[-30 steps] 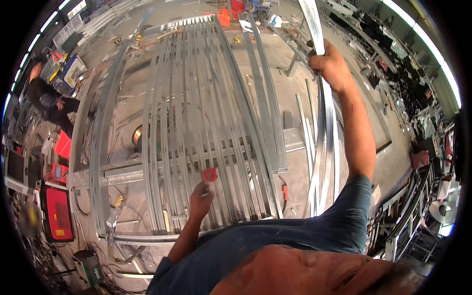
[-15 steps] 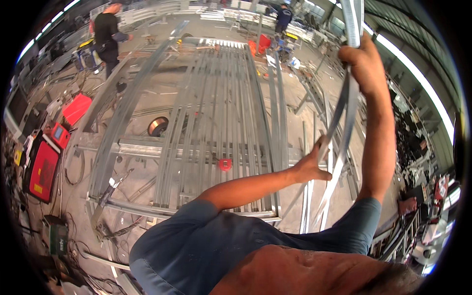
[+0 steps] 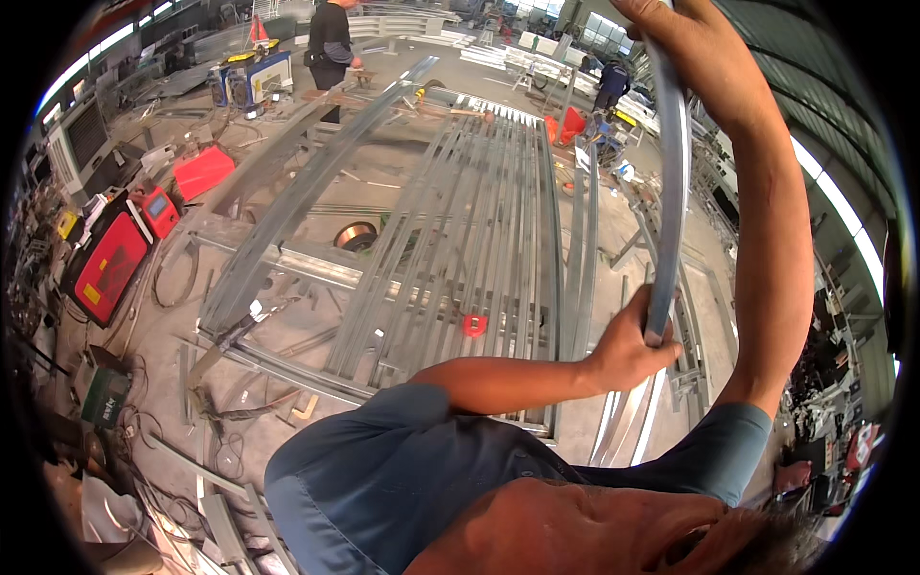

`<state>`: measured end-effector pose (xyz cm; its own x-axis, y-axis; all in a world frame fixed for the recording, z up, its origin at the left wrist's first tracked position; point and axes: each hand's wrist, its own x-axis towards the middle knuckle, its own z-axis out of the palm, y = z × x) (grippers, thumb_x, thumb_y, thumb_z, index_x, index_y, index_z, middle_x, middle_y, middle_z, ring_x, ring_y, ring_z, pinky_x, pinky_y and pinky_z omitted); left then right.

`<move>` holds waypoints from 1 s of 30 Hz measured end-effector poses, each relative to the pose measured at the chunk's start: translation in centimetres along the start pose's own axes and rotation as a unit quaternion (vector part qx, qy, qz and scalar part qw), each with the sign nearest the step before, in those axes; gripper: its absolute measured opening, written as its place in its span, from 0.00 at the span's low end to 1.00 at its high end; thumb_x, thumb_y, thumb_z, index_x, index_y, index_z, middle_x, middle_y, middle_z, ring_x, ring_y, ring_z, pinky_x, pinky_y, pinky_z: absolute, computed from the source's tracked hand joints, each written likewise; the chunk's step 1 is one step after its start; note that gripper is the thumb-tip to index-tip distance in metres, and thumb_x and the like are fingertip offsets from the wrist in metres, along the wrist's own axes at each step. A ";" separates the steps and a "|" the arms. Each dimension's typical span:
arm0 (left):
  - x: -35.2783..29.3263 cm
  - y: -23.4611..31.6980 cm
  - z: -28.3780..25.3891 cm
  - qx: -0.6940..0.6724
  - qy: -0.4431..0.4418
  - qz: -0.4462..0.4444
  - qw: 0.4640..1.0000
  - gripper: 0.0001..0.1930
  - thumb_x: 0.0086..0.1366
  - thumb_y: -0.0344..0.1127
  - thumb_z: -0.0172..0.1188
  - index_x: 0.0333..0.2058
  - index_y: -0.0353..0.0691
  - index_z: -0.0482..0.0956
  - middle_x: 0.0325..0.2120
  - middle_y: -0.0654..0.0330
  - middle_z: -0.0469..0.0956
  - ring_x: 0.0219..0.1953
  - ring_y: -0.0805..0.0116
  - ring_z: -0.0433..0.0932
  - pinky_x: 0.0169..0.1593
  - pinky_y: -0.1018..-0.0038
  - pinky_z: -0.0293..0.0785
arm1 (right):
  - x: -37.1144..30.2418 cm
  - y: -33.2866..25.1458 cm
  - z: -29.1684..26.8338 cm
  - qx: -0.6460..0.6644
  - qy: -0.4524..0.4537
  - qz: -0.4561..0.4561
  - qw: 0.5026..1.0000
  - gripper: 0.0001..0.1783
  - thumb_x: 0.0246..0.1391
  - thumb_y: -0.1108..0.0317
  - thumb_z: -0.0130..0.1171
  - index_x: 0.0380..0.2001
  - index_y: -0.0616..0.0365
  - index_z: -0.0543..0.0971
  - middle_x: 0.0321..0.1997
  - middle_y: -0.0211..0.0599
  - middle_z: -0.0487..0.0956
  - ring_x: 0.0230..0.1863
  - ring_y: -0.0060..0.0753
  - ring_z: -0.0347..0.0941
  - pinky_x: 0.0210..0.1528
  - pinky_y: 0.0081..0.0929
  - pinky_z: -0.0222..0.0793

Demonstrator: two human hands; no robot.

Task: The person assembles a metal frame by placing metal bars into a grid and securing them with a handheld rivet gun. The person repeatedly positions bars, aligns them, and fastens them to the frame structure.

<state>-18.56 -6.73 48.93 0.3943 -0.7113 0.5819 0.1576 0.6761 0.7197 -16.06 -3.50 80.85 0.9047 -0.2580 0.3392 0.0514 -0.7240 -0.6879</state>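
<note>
A long silver metal bar (image 3: 670, 182) stands steeply upright on my right side. My right hand (image 3: 682, 36) is raised high, fingers wrapped round its upper part; the bar's top lies outside the picture. Lower down, my left hand (image 3: 628, 350) grips the same bar close to its bottom end, arm stretched across my chest. More shiny metal bars (image 3: 628, 422) lie beneath that hand. In front of me is a long metal frame with several parallel steel bars (image 3: 450, 240) on it, and a small red tape measure (image 3: 473, 325) rests on these.
A copper-coloured wire spool (image 3: 356, 237) sits among the bars. At left stand a red machine (image 3: 110, 268) and a green box (image 3: 103, 395), with cables on the floor. Two people, one in black (image 3: 331, 43) and one in dark blue (image 3: 612, 84), are farther off.
My right hand has risen along with the bar. My left hand, earlier with fingers spread at the bars, has closed round the bar's lower end. The whole view has shifted.
</note>
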 end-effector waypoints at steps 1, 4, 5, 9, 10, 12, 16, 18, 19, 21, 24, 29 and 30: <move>-0.2 1.1 -0.9 -0.038 0.022 0.012 0.999 0.34 0.58 0.24 0.66 0.61 0.32 0.62 0.27 0.69 0.71 0.27 0.80 0.71 0.34 0.77 0.70 | -0.3 -2.0 2.2 0.145 0.043 0.057 0.987 0.35 0.58 0.54 0.65 0.61 0.64 0.68 0.47 0.44 0.78 0.44 0.37 0.75 0.50 0.29 0.72; -0.2 5.2 -5.8 -0.071 0.061 0.047 0.995 0.34 0.57 0.26 0.66 0.61 0.30 0.61 0.26 0.66 0.73 0.22 0.76 0.72 0.27 0.76 0.70 | -1.8 8.7 6.7 0.076 0.067 -0.165 0.981 0.47 0.56 0.41 0.62 0.65 0.68 0.63 0.55 0.53 0.74 0.53 0.44 0.73 0.57 0.39 0.70; -0.4 7.2 -7.2 -0.068 0.068 0.057 0.994 0.34 0.57 0.27 0.66 0.61 0.29 0.61 0.26 0.64 0.74 0.23 0.75 0.73 0.28 0.75 0.71 | -2.9 13.8 8.3 0.018 0.064 -0.254 0.965 0.56 0.54 0.33 0.61 0.69 0.68 0.57 0.63 0.59 0.69 0.62 0.50 0.69 0.64 0.44 0.66; 0.2 12.6 -9.8 -0.125 0.110 0.117 0.979 0.32 0.57 0.26 0.63 0.59 0.26 0.63 0.25 0.62 0.75 0.22 0.73 0.74 0.28 0.73 0.73 | -12.6 25.6 12.1 0.164 -0.157 -0.079 0.971 0.77 0.42 0.25 0.68 0.75 0.67 0.39 0.75 0.60 0.53 0.76 0.58 0.51 0.73 0.52 0.54; 0.6 13.4 -10.6 -0.136 0.110 0.129 0.976 0.32 0.57 0.26 0.63 0.59 0.26 0.62 0.25 0.60 0.75 0.22 0.71 0.74 0.28 0.72 0.74 | -15.0 30.3 12.8 0.167 -0.265 -0.006 0.950 0.73 0.43 0.29 0.71 0.74 0.67 0.45 0.71 0.58 0.62 0.71 0.53 0.61 0.71 0.49 0.58; 1.0 15.8 -12.4 -0.125 0.129 0.133 0.975 0.32 0.59 0.27 0.60 0.62 0.32 0.60 0.25 0.59 0.72 0.23 0.70 0.72 0.29 0.69 0.73 | -18.6 33.6 15.7 0.364 -0.331 0.065 0.868 0.59 0.47 0.46 0.76 0.70 0.67 0.55 0.59 0.50 0.74 0.59 0.41 0.73 0.63 0.40 0.68; 1.0 18.9 -15.2 -0.089 0.122 0.160 0.975 0.31 0.60 0.27 0.58 0.63 0.36 0.60 0.26 0.60 0.70 0.23 0.70 0.71 0.29 0.67 0.73 | -21.6 29.7 18.2 0.203 -0.152 0.161 0.954 0.34 0.46 0.75 0.73 0.56 0.65 0.70 0.40 0.37 0.79 0.41 0.23 0.76 0.45 0.25 0.75; 2.3 19.9 -15.2 -0.086 0.093 0.192 0.973 0.29 0.64 0.31 0.61 0.62 0.38 0.61 0.27 0.60 0.72 0.25 0.70 0.72 0.30 0.67 0.75 | -21.3 27.6 17.8 0.037 -0.111 0.163 0.980 0.31 0.47 0.75 0.73 0.54 0.64 0.71 0.39 0.35 0.79 0.39 0.21 0.75 0.43 0.25 0.75; 3.2 21.0 -14.8 -0.067 0.097 0.214 0.970 0.29 0.65 0.32 0.61 0.62 0.38 0.61 0.28 0.60 0.73 0.25 0.70 0.73 0.31 0.67 0.76 | -21.1 26.8 17.7 0.036 -0.083 0.104 0.990 0.30 0.48 0.74 0.72 0.53 0.64 0.71 0.36 0.32 0.79 0.36 0.21 0.75 0.40 0.25 0.75; 4.9 23.0 -13.4 -0.025 0.086 0.245 0.965 0.33 0.67 0.44 0.65 0.60 0.33 0.58 0.26 0.60 0.73 0.28 0.68 0.78 0.32 0.64 0.80 | -20.4 24.2 16.1 0.116 -0.075 0.120 0.983 0.29 0.47 0.74 0.72 0.53 0.62 0.73 0.33 0.29 0.77 0.33 0.19 0.72 0.36 0.25 0.72; 5.5 22.9 -9.7 0.042 -0.032 0.257 0.965 0.39 0.71 0.52 0.60 0.66 0.32 0.52 0.47 0.52 0.71 0.44 0.63 0.77 0.46 0.66 0.77 | -18.8 19.8 13.2 0.202 -0.047 0.067 0.976 0.32 0.44 0.70 0.73 0.54 0.60 0.74 0.30 0.27 0.74 0.30 0.18 0.67 0.33 0.20 0.66; -1.6 12.2 -10.2 0.132 -0.161 0.118 0.971 0.65 0.61 0.66 0.64 0.71 0.37 0.22 0.67 0.40 0.54 0.62 0.48 0.69 0.62 0.56 0.70 | -12.0 13.4 12.0 0.266 0.087 -0.046 0.959 0.42 0.40 0.56 0.74 0.54 0.70 0.69 0.24 0.26 0.69 0.19 0.17 0.63 0.19 0.18 0.58; -4.3 9.1 -10.7 0.122 -0.177 0.071 0.974 0.70 0.59 0.68 0.65 0.71 0.38 0.16 0.72 0.38 0.49 0.66 0.45 0.67 0.65 0.54 0.68 | -10.8 12.1 11.2 0.284 0.055 -0.049 0.956 0.41 0.44 0.57 0.73 0.56 0.69 0.68 0.24 0.23 0.65 0.20 0.16 0.61 0.20 0.18 0.58</move>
<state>-9.09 4.55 48.97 0.0519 -0.6645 0.7455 -0.1130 0.7377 0.6655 -20.45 -2.30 61.73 0.8350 -0.2950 0.4644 0.3840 -0.2920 -0.8759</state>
